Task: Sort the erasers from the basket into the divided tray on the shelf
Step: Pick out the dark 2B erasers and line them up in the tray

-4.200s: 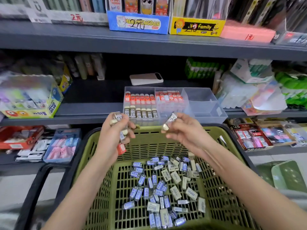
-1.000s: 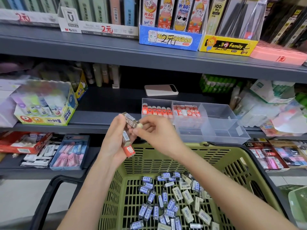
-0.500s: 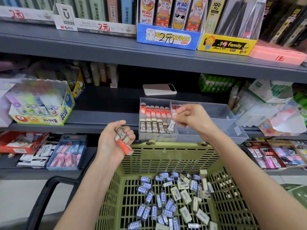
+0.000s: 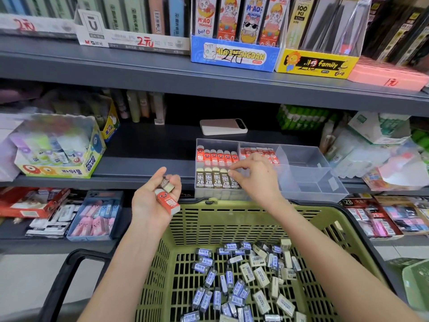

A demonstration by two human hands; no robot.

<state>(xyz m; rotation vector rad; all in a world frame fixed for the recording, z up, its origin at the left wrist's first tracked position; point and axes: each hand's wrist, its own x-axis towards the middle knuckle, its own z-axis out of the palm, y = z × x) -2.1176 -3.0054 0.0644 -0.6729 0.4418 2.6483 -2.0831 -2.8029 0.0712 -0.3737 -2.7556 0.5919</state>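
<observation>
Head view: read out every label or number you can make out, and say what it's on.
"2B": dark erasers in the tray.
"POWER GLUE": glue box.
"MIAOMENGDAN": blue box.
"family": yellow box.
"100 PCS": pack above it.
"2元": white box.
Erasers in the basket: too small to read.

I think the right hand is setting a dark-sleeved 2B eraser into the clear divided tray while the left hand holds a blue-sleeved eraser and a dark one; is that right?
Not quite. The head view shows the left hand gripping a red-sleeved eraser, not a blue one, with a dark-sleeved eraser. The right hand does pinch a dark-sleeved 2B eraser at the clear plastic divided tray.
</observation>
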